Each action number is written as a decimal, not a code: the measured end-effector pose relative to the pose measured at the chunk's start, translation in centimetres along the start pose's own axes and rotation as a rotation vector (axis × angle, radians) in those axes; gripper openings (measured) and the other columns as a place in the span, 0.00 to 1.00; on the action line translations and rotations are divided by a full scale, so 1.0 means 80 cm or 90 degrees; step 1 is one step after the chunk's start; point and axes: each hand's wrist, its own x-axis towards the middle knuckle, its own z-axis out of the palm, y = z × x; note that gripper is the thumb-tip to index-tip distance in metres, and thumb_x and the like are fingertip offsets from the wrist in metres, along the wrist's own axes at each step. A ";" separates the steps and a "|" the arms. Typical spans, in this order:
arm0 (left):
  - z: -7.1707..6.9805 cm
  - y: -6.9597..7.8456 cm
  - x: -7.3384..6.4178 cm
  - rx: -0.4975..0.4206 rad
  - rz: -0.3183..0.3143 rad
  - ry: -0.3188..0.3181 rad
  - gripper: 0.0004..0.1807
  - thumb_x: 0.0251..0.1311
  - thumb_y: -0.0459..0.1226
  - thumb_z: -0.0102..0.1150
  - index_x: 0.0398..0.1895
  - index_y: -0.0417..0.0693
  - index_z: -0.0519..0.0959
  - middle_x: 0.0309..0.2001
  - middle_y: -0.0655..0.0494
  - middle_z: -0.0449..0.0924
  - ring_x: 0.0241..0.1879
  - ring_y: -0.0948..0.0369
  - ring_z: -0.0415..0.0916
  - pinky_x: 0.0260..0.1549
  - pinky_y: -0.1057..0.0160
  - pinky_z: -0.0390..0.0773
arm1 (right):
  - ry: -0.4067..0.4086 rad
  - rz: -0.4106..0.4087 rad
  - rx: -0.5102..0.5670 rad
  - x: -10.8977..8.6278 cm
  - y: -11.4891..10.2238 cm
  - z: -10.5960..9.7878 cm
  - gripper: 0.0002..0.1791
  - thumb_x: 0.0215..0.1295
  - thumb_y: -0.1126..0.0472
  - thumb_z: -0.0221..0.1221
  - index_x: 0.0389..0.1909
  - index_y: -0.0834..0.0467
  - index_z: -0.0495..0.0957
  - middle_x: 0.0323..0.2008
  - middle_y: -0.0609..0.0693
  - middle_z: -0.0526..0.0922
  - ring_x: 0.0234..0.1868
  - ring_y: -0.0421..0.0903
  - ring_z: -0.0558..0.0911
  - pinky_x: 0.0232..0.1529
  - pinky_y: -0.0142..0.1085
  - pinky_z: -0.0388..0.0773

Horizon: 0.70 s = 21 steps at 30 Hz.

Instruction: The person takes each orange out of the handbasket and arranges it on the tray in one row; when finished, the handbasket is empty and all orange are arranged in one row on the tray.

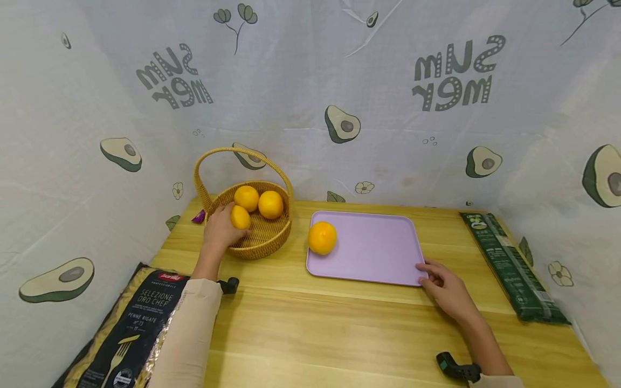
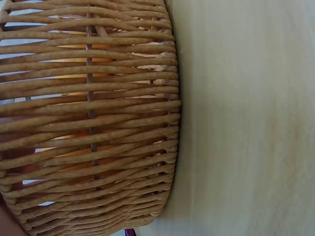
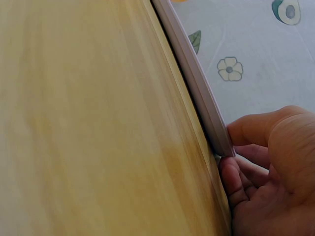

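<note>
My left hand (image 1: 221,228) reaches over the near left rim of a wicker basket (image 1: 266,249) and grips an orange (image 1: 241,217) inside it, thumb on the near side. Two more oranges (image 1: 246,198) lie behind that one. In the left wrist view the woven basket wall (image 2: 88,128) hides most of the fruit and hand. At the near right corner of a lilac tray (image 1: 371,245), my right hand (image 1: 446,291) pinches the rim. The right wrist view shows the thumb (image 3: 251,129) against the rim and fingers curled under it. Another orange (image 1: 322,238) sits at the tray's left end.
A black penne bag (image 1: 140,318) lies at the left, partly under the left sleeve. Along the right side lies a long green packet (image 1: 511,269). A small purple wrapped item (image 1: 199,217) is left of the basket. A printed curtain (image 1: 310,81) surrounds the wooden table (image 1: 330,334).
</note>
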 end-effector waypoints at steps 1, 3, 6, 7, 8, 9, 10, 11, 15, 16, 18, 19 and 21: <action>0.000 0.000 0.000 -0.001 0.002 0.002 0.54 0.52 0.48 0.77 0.79 0.42 0.59 0.74 0.31 0.62 0.70 0.32 0.63 0.67 0.32 0.66 | 0.000 0.001 0.001 0.000 0.000 0.000 0.23 0.75 0.59 0.59 0.65 0.67 0.77 0.73 0.71 0.65 0.38 0.36 0.71 0.36 0.26 0.68; 0.001 -0.001 -0.001 0.001 0.008 0.009 0.54 0.52 0.49 0.77 0.79 0.42 0.60 0.73 0.31 0.64 0.69 0.32 0.64 0.66 0.32 0.68 | 0.000 0.001 0.001 -0.001 0.000 0.000 0.23 0.75 0.59 0.59 0.65 0.67 0.77 0.73 0.70 0.65 0.38 0.37 0.71 0.36 0.26 0.68; 0.002 -0.003 -0.002 -0.001 0.015 0.021 0.53 0.51 0.51 0.77 0.78 0.43 0.62 0.71 0.31 0.66 0.67 0.32 0.66 0.63 0.31 0.70 | -0.001 0.001 0.002 -0.001 0.001 0.001 0.23 0.75 0.59 0.59 0.65 0.67 0.77 0.73 0.70 0.66 0.38 0.37 0.71 0.36 0.26 0.68; 0.002 -0.003 -0.003 -0.002 0.017 0.025 0.53 0.50 0.52 0.78 0.77 0.43 0.63 0.71 0.32 0.66 0.67 0.32 0.66 0.62 0.31 0.71 | -0.002 0.001 0.001 -0.001 0.001 0.001 0.23 0.75 0.59 0.59 0.65 0.67 0.77 0.73 0.70 0.66 0.38 0.37 0.71 0.36 0.27 0.68; 0.002 -0.004 -0.003 -0.004 0.019 0.028 0.53 0.50 0.52 0.78 0.77 0.44 0.64 0.70 0.32 0.67 0.67 0.32 0.66 0.61 0.31 0.71 | -0.001 0.000 0.001 -0.001 0.001 0.002 0.23 0.75 0.59 0.59 0.65 0.67 0.77 0.73 0.70 0.66 0.38 0.37 0.71 0.36 0.27 0.68; 0.003 -0.004 -0.004 -0.006 0.020 0.031 0.53 0.49 0.53 0.78 0.77 0.44 0.64 0.70 0.32 0.67 0.66 0.32 0.67 0.61 0.31 0.72 | -0.001 0.000 0.002 -0.001 0.001 0.002 0.23 0.75 0.59 0.59 0.65 0.67 0.77 0.73 0.70 0.66 0.38 0.37 0.71 0.36 0.27 0.68; 0.003 -0.005 -0.004 -0.010 0.021 0.034 0.53 0.48 0.54 0.78 0.76 0.45 0.65 0.70 0.33 0.67 0.66 0.33 0.67 0.60 0.30 0.72 | -0.001 0.001 0.002 -0.001 0.000 0.002 0.23 0.75 0.59 0.59 0.65 0.67 0.77 0.73 0.70 0.66 0.38 0.37 0.71 0.36 0.27 0.68; 0.004 -0.005 -0.005 -0.012 0.023 0.036 0.53 0.48 0.54 0.78 0.76 0.45 0.66 0.70 0.33 0.67 0.66 0.33 0.67 0.60 0.31 0.72 | 0.000 0.001 0.002 -0.001 0.000 0.002 0.23 0.75 0.59 0.58 0.65 0.67 0.77 0.73 0.70 0.66 0.38 0.37 0.71 0.36 0.27 0.68; 0.005 -0.006 -0.007 -0.024 0.031 0.045 0.53 0.47 0.55 0.79 0.75 0.44 0.67 0.70 0.32 0.66 0.65 0.33 0.69 0.60 0.31 0.73 | 0.000 0.003 0.003 -0.001 -0.001 0.002 0.23 0.75 0.59 0.58 0.65 0.67 0.77 0.73 0.70 0.65 0.38 0.38 0.71 0.36 0.27 0.68; 0.006 -0.006 -0.008 -0.030 0.032 0.047 0.53 0.46 0.55 0.79 0.75 0.44 0.67 0.70 0.32 0.66 0.65 0.33 0.69 0.60 0.31 0.73 | -0.001 0.003 0.003 -0.001 -0.001 0.002 0.23 0.75 0.59 0.58 0.65 0.67 0.77 0.73 0.70 0.65 0.38 0.38 0.71 0.36 0.27 0.68; 0.006 -0.005 -0.010 -0.044 0.035 0.051 0.53 0.46 0.55 0.79 0.74 0.45 0.68 0.71 0.32 0.66 0.65 0.33 0.68 0.60 0.31 0.72 | -0.001 0.002 0.001 -0.001 0.000 0.002 0.23 0.76 0.59 0.58 0.65 0.67 0.77 0.74 0.70 0.65 0.38 0.38 0.71 0.36 0.27 0.68; 0.006 -0.005 -0.011 -0.052 0.036 0.052 0.53 0.45 0.56 0.79 0.74 0.45 0.68 0.71 0.32 0.65 0.66 0.33 0.68 0.61 0.30 0.72 | -0.002 0.002 0.000 -0.001 0.000 0.002 0.23 0.76 0.59 0.58 0.65 0.67 0.77 0.74 0.70 0.65 0.38 0.37 0.71 0.36 0.27 0.68; 0.006 -0.002 -0.012 -0.073 0.039 0.055 0.53 0.45 0.56 0.80 0.74 0.46 0.68 0.72 0.32 0.64 0.67 0.33 0.67 0.61 0.30 0.72 | 0.000 0.000 -0.003 0.000 0.001 0.001 0.23 0.76 0.59 0.58 0.65 0.66 0.77 0.74 0.70 0.65 0.38 0.37 0.71 0.36 0.27 0.68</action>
